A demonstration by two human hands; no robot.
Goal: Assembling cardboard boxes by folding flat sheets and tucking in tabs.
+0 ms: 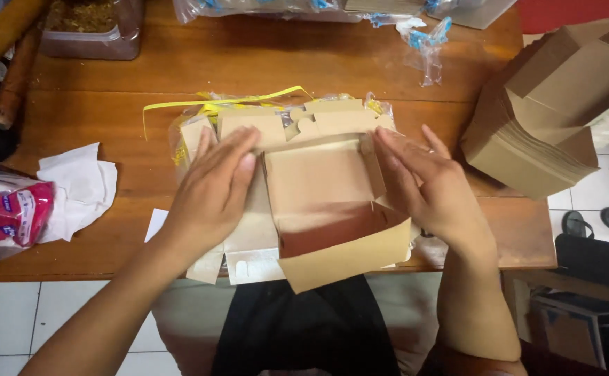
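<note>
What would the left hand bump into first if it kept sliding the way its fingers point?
The left hand points up and to the right, so it would probably first meet the folded flaps of the brown cardboard box. Depth is hard to judge.

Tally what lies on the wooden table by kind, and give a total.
Half-folded brown cardboard box, between the left hand and right hand: 1
Stack of flat brown boxes: 1
White crumpled paper: 1
Red and white packet: 1
Clear plastic tub: 1
Total: 5
</note>
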